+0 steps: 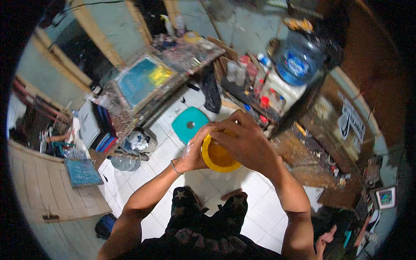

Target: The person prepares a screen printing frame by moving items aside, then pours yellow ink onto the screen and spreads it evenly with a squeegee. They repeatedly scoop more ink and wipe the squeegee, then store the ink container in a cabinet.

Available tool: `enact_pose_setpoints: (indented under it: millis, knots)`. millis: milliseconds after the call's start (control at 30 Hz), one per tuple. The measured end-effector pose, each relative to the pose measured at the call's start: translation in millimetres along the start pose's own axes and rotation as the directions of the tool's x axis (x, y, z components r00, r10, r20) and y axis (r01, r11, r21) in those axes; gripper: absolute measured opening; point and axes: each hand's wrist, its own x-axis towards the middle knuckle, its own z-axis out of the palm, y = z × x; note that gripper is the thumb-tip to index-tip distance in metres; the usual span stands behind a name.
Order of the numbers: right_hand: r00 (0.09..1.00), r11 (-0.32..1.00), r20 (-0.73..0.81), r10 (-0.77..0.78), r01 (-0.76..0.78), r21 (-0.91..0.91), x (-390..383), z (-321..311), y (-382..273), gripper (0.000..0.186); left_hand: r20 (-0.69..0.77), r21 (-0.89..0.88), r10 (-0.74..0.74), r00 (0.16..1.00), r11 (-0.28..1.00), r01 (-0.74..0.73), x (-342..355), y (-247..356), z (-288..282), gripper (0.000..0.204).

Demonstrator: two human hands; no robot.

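Note:
A round yellow tub (222, 161) is held up in front of my body, its bright yellow rim facing me and a darker amber surface inside that rim. I cannot tell whether that surface is a lid or the tub's inside. My left hand (193, 151), with pale smears on it and a bracelet at the wrist, is wrapped round the tub's left side. From the right, my right hand (251, 143) reaches across the top, fingers bent over the far part of the rim. Its fingertips are partly hidden.
A teal plastic stool (187, 122) stands on the white tiled floor beyond my hands. Behind it, a stained workbench (197, 58) bears a blue framed screen (138, 82) with yellow on it. At right are a water jug (299, 65) and bottles; another person's limb (326, 237) shows lower right.

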Motion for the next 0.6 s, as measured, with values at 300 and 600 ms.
enact_pose_setpoints:
  millis: [300,600]
  knots:
    - [0.961,0.966,0.152,-0.232,0.209,0.15,141.7,-13.4,-134.2,0.026,-0.42,0.079,0.032,0.907,0.997,0.002,-72.6,54.5,-146.3,0.101]
    - [0.947,0.961,0.165,-0.276,0.272,0.046,181.8,9.1,-191.2,0.013,-0.46,0.273,0.181,0.869,0.96,-0.056,-113.8,63.9,-197.6,0.099]
